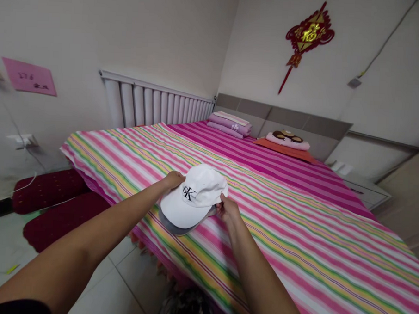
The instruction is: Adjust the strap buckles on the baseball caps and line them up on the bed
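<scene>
Low over the striped bedspread (296, 235), near the bed's front edge, is a white baseball cap (204, 187) with black "CK" lettering on its front and its brim facing me. My left hand (174, 179) is closed at the cap's left side, its fingertips partly hidden behind it. On the right side, my right hand (228, 208) pinches the cap's lower edge between thumb and fingers. Under the white brim shows a grey brim-shaped piece (178, 229), perhaps a second cap; most of it is covered.
Folded purple bedding (230, 125) and a pillow with a cartoon face (288, 138) lie by the headboard (256, 112). A white radiator (156, 101) lines the left wall. Dark red cushions (51, 189) sit on the floor at left; a white nightstand (366, 191) stands at right.
</scene>
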A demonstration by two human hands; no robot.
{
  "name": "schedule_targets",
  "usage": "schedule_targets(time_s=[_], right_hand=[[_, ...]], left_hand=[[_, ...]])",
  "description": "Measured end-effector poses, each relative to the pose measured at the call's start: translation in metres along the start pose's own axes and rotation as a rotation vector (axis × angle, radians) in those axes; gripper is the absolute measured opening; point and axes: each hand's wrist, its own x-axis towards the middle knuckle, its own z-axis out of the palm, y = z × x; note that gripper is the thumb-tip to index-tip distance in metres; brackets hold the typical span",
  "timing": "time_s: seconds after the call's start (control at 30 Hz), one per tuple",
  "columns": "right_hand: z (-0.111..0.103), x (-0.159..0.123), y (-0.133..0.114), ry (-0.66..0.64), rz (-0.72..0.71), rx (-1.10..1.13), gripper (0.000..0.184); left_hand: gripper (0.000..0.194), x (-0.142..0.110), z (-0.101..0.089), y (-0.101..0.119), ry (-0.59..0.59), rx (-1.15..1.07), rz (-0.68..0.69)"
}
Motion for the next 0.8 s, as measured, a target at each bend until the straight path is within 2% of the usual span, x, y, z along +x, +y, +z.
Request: schedule_targets(time_s=[0.1, 0.23, 0.5, 0.7, 0.8], right_hand=[[-0.005, -0.001, 0.013, -0.002, 0.033, 0.012, 0.026], [-0.004, -0.003, 0.018, -0.028, -0.022, 0.037, 0.025], [-0.007, -0.006, 0.029, -0.095, -0.008, 0.007, 0.02], [-0.008, -0.006, 0.044, -0.049, -0.002, -0.031, 0.018], [-0.008, -0.009, 0.052, -0.005, -0.025, -0.016, 0.022]], left_hand=[[0.018, -0.004, 0.0, -0.008, -0.038, -0.097, -0.017], [0.019, -0.006, -0.006, -0.011, -0.115, -0.226, 0.002], [0.031, -0.005, -0.017, -0.018, -0.161, -0.352, 0.038], [0.029, -0.005, -0.017, -0.037, -0.148, -0.282, -0.096], [0.037, -0.009, -0.017, -0.038, -0.209, -0.266, -0.13]])
